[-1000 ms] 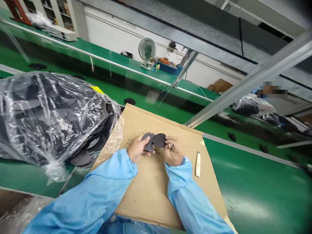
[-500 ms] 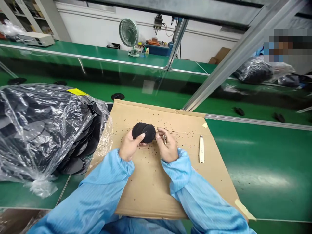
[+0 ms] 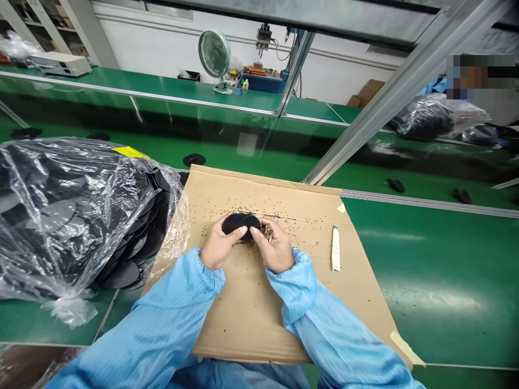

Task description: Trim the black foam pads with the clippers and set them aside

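Observation:
Above the cardboard sheet (image 3: 243, 302), both hands hold thin black discs (image 3: 239, 222) that overlap each other. My left hand (image 3: 217, 244) pinches them from the left, thumb on top and fingers hidden underneath. From the right, my right hand (image 3: 275, 246) grips their edge with its thumb on the upper face. A small shiny metal tool (image 3: 268, 233) is tucked in my right hand as well; its kind is not clear. Tiny black specks lie scattered on the cardboard around the hands. To the right rests a white-handled cutter-like tool (image 3: 335, 248).
A clear plastic bag (image 3: 73, 216) full of black discs lies on the left. More discs (image 3: 194, 160) lie on the green conveyor (image 3: 259, 167) behind the cardboard. A metal post (image 3: 389, 102) slants across the right. A fan (image 3: 214, 56) stands at the back; another person is at far right.
My right hand has moved left, and its thumb now presses on the discs. The discs have tilted flatter, away from me.

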### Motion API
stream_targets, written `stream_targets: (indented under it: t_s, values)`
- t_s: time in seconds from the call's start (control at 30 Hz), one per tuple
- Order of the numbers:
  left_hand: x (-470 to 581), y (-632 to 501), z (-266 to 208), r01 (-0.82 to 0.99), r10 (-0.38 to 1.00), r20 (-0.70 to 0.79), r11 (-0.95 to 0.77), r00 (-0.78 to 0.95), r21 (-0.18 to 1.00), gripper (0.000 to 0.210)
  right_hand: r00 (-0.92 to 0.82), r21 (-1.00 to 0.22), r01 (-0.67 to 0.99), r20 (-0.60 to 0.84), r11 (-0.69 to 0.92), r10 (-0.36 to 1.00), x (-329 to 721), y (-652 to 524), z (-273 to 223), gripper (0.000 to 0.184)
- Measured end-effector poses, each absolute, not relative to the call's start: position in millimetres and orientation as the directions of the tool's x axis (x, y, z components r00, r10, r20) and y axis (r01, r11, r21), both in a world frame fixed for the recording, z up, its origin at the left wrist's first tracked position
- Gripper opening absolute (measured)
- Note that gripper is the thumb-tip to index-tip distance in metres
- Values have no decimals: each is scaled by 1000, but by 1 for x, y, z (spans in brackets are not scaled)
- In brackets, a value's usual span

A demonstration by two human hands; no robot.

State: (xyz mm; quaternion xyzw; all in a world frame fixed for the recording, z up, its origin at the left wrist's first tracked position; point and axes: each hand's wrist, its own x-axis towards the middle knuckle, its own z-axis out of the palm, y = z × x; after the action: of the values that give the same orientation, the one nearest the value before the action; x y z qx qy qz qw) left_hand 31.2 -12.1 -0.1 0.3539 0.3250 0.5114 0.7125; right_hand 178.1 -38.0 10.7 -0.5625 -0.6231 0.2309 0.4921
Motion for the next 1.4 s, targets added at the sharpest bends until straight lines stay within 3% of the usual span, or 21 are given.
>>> stream_targets:
  t_s: [0.2,0.4,0.73,1.0,1.13,1.27,1.4]
  values:
    - [30,-13,3,-467,945,-88,235,315,852,36,165,-931,297,268,211,949,175,-41,17,25]
    - [29,-13,6,-396,940,-118,246,319,885,35,191,-959,252,183,132,964,173,-40,19,31]
    - [31,-13,0,-326,962,-46,136,268,936,31,141,-909,303,340,287,930,178,-40,21,19]
    - [30,-13,2,-351,948,-81,192,307,917,32,158,-907,333,323,257,933,180,-41,22,19]
    - [30,-14,5,-468,921,-118,295,371,833,37,134,-884,373,353,283,926,177,-42,24,19]
    - [27,-10,8,-576,851,-278,510,446,639,37,16,-852,365,410,376,912,173,-44,21,30]
    - [21,-4,9,-653,805,-388,592,450,472,15,216,-912,292,357,289,909,175,-43,11,24]
